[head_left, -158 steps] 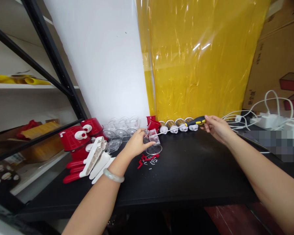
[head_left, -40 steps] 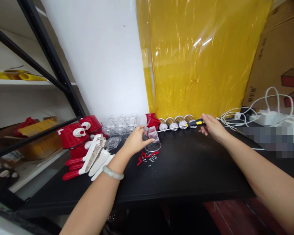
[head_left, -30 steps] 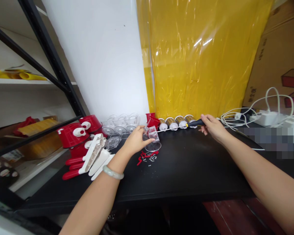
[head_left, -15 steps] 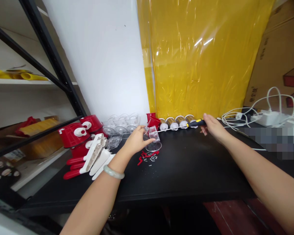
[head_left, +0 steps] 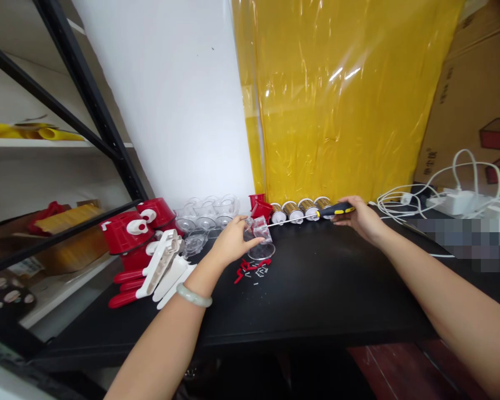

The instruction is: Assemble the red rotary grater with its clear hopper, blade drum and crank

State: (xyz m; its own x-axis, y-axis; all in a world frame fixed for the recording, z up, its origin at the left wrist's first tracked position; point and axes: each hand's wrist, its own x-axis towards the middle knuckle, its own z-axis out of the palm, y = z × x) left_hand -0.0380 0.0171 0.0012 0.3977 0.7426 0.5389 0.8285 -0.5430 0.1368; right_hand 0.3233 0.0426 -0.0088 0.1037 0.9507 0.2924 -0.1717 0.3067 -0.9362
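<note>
My left hand [head_left: 232, 241] is closed round a clear plastic cup-shaped part [head_left: 261, 239] that rests tilted on the black table [head_left: 316, 289]. My right hand [head_left: 360, 218] grips the black-and-yellow handle of a screwdriver [head_left: 335, 210]. Its thin shaft runs left, and the tip sits at the top of the clear part. Small red and white pieces [head_left: 252, 269] lie scattered just below the clear part.
Red bowls [head_left: 127, 236] and white and red handles [head_left: 162, 266] lie at the left. Clear cups [head_left: 208, 214], a red part [head_left: 258, 208] and gold-wound spools [head_left: 300, 208] line the back. White cables and chargers [head_left: 445, 200] sit at the right. A black shelf frame stands left.
The right hand has turned on the screwdriver handle, its fingers now curled over the top. The left hand and the clear part have stayed put.
</note>
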